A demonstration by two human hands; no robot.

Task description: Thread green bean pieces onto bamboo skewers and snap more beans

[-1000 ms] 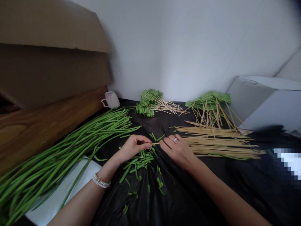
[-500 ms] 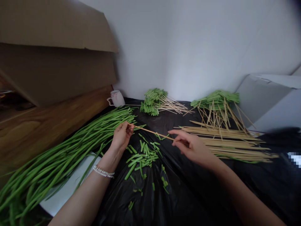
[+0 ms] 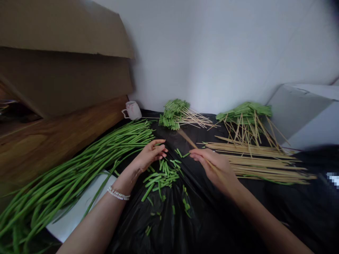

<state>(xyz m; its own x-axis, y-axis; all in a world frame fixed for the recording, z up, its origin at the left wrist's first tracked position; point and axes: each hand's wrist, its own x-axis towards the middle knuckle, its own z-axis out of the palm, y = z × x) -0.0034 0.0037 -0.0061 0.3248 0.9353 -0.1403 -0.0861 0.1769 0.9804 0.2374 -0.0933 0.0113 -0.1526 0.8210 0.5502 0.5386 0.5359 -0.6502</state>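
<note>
My right hand point(image 3: 212, 162) is closed around a thin wooden skewer point(image 3: 188, 138), whose far end is blurred and points up toward the back. My left hand point(image 3: 153, 154) holds nothing. Its fingers are loosely bent and apart, just above a scatter of short cut green pieces point(image 3: 164, 178). Beside its wrist lies a heap of long green stalks point(image 3: 87, 165), partly on a white board point(image 3: 79, 215). Many loose skewers point(image 3: 267, 160) are spread to the right of my right hand.
At the back sit two piles of skewered green pieces point(image 3: 173, 113), point(image 3: 246, 111) with bare skewer ends sticking out. A white mug point(image 3: 133, 110) stands by the wall. A cardboard box point(image 3: 79, 76) rises at left, a white box point(image 3: 304, 113) at right. Black plastic point(image 3: 212, 225) covers the surface.
My left hand has let go of the skewer's end and moved slightly right and down. The skewer, still in my right hand, has swung from pointing left to pointing up toward the back.
</note>
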